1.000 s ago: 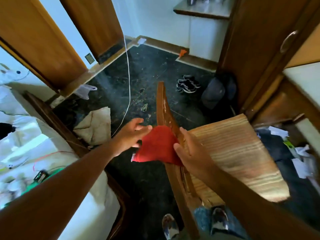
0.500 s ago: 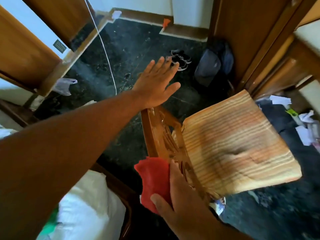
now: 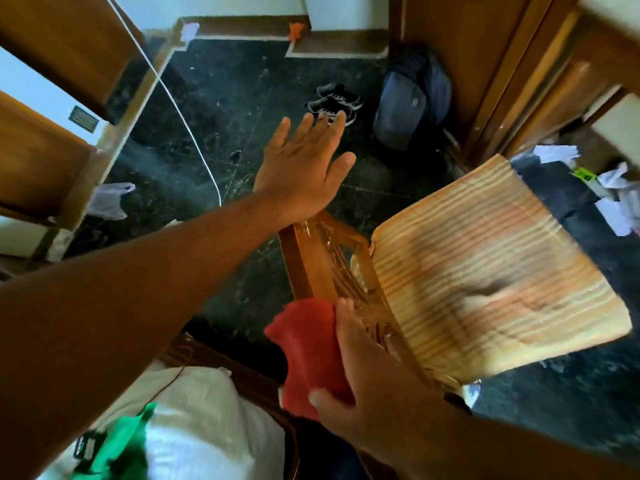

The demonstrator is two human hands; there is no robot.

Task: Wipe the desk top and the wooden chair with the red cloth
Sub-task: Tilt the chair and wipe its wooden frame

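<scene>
The wooden chair (image 3: 304,268) stands below me, its carved backrest toward me and a striped cushion (image 3: 491,271) on its seat. My right hand (image 3: 374,386) presses the red cloth (image 3: 308,355) against the near, lower part of the backrest. My left hand (image 3: 304,171) is stretched out flat, fingers apart, its heel resting on the far top corner of the backrest and holding nothing. The desk top is out of view.
A dark stone floor lies around the chair. A pair of shoes (image 3: 334,100) and a dark backpack (image 3: 412,98) sit near the wooden cupboard at the right. A white cable (image 3: 187,123) runs across the floor. A bed with white bedding (image 3: 194,420) is at lower left, papers (image 3: 616,199) at right.
My left hand let go of the cloth and reached forward, open, to the chair's far corner. My right hand slid the cloth down the backrest toward me. The view tilted downward.
</scene>
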